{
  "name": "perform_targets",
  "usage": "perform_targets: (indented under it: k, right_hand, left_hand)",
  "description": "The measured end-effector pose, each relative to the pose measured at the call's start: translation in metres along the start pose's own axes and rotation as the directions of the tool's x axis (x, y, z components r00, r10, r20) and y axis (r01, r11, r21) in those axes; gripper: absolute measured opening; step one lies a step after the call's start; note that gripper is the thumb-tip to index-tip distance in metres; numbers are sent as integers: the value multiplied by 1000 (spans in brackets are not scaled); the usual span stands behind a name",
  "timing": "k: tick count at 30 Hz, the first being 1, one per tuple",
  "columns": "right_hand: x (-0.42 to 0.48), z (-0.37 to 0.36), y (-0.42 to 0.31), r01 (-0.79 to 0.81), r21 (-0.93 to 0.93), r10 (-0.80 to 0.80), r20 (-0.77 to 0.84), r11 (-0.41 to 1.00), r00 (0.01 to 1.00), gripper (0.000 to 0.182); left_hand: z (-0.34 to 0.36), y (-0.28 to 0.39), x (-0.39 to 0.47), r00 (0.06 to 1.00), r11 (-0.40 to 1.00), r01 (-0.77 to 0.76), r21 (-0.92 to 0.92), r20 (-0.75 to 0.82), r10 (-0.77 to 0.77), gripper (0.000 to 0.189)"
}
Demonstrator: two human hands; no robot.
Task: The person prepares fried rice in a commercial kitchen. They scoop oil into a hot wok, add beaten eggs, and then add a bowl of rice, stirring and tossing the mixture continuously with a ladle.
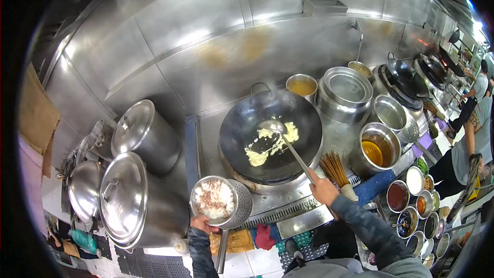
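My right hand (325, 189) grips the long handle of a steel wok ladle (273, 126), whose bowl rests down in a black wok (239, 123) on the burner. Around the ladle lie pale yellow, soft clumps that look like scrambled egg (257, 157). At the front left, my left hand (202, 224) holds a steel bowl (194, 197) by its lower rim. White rice with brownish-red bits (214, 199) fills that bowl. A perforated steel strainer (243, 204) sits partly behind the bowl, its handle pointing down past my left hand.
Large lidded steel pots (133, 197) stand at left. Right of the wok are a bamboo brush (334, 168), a pot of orange oil (380, 129) and a wide water pot (328, 104). Several sauce containers (397, 197) fill the lower right. Other people (461, 158) stand at far right.
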State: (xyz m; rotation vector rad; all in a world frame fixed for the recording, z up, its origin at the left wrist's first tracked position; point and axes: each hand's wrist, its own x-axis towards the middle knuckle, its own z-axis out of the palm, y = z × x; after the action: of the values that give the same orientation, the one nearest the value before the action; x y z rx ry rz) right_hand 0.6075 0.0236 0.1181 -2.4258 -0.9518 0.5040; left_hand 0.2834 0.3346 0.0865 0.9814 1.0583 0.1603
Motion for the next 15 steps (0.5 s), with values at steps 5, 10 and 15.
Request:
perform_targets:
  k: [5,10,15]
  right_hand:
    - [7,-18,6,257,219,-273,47,941,961,55]
    - [-6,-48,41,180,176,-186,19,968,982,56]
    - [-9,-95,66,96,285,-70,-97,954,993,52]
  left_hand:
    - [56,47,21,940,942,-331,-56,-108,324,56]
    - [87,90,104,881,855,-395,336,-124,456,47]
    - [203,140,128,846,826,-275,492,-284,451,48]
